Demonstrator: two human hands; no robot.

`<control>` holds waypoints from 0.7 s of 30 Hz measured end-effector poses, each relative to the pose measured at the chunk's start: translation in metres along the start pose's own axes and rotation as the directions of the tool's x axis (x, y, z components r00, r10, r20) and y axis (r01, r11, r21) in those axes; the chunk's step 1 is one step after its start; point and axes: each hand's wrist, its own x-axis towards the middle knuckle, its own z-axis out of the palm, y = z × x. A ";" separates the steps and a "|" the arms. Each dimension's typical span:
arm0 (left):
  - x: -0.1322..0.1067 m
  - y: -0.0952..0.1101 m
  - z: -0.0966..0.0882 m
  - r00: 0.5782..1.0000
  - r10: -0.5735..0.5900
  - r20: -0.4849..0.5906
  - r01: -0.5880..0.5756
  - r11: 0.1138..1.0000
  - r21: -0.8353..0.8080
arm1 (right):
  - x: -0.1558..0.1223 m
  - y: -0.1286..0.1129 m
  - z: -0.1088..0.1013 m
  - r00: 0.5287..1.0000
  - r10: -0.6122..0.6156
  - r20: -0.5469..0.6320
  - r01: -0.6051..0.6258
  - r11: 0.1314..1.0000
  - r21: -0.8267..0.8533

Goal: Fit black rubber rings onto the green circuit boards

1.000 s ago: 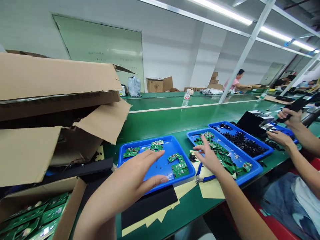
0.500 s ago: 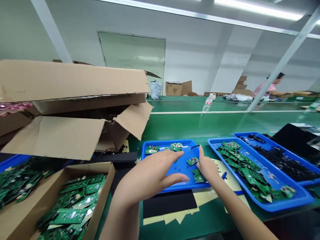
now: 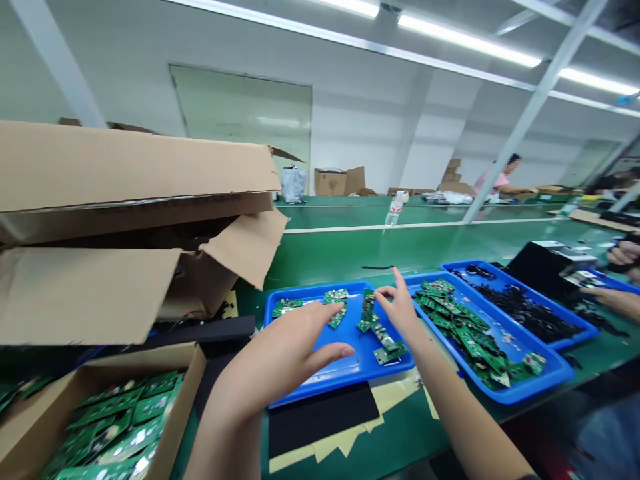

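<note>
My left hand [image 3: 280, 347] hangs over the near left part of a blue tray [image 3: 295, 395], thumb spread away from the fingers, with nothing in it. Over the tray's right side, my right hand [image 3: 400, 307] pinches a small green circuit board [image 3: 368, 307], held upright. A thin black strip [image 3: 377, 267] reaches left from its raised index fingertip; how it is held cannot be made out. Below that hand more circuit boards [image 3: 387, 347] lie in a loose cluster. Others [image 3: 336, 307] sit near the tray's back edge, partly behind my left fingers.
At right stand a blue tray [image 3: 543, 393] piled with circuit boards and another [image 3: 585, 330] of black parts. A carton [image 3: 187, 373] of boards is at lower left, below a large open box [image 3: 135, 170]. Another person's hand [image 3: 617, 300] shows at far right.
My right hand has taken hold of a circuit board and raised it upright. The black strip has moved up with its fingertip. My left hand stays open. The camera view has turned right.
</note>
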 end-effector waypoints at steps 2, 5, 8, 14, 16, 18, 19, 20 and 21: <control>0.008 -0.005 0.004 1.000 -0.020 -0.003 0.020 1.000 0.019 | 0.005 -0.011 0.006 1.000 0.000 -0.011 0.002 0.992 0.127; 0.018 -0.007 0.011 0.996 -0.081 -0.022 0.082 0.996 0.045 | 0.006 -0.028 0.014 1.000 -0.007 0.013 0.002 0.953 0.303; 0.020 -0.002 0.017 0.983 -0.173 -0.054 0.177 0.982 0.065 | -0.004 -0.054 0.016 0.997 -0.045 0.064 0.010 0.886 0.463; 0.029 0.004 0.020 0.958 -0.215 -0.188 0.170 0.959 -0.229 | -0.016 -0.108 0.005 0.992 -0.120 0.041 0.064 0.757 0.651; 0.032 0.006 0.020 0.946 -0.212 -0.247 0.116 0.928 -0.353 | -0.020 -0.123 0.003 0.984 -0.180 0.008 0.128 0.728 0.673; 0.035 0.006 0.018 0.947 -0.165 -0.276 0.037 0.908 -0.416 | -0.022 -0.131 0.005 0.965 -0.262 -0.009 0.204 0.730 0.653; 0.036 0.005 0.017 0.949 -0.142 -0.280 0.008 0.903 -0.430 | -0.023 -0.132 0.006 0.951 -0.309 -0.008 0.240 0.723 0.648; 0.037 0.005 0.017 0.951 -0.124 -0.281 -0.010 0.901 -0.433 | -0.023 -0.132 0.007 0.935 -0.355 -0.002 0.272 0.712 0.648; 0.037 0.005 0.016 0.952 -0.116 -0.282 -0.017 0.904 -0.428 | -0.024 -0.130 0.007 0.917 -0.399 0.010 0.296 0.697 0.653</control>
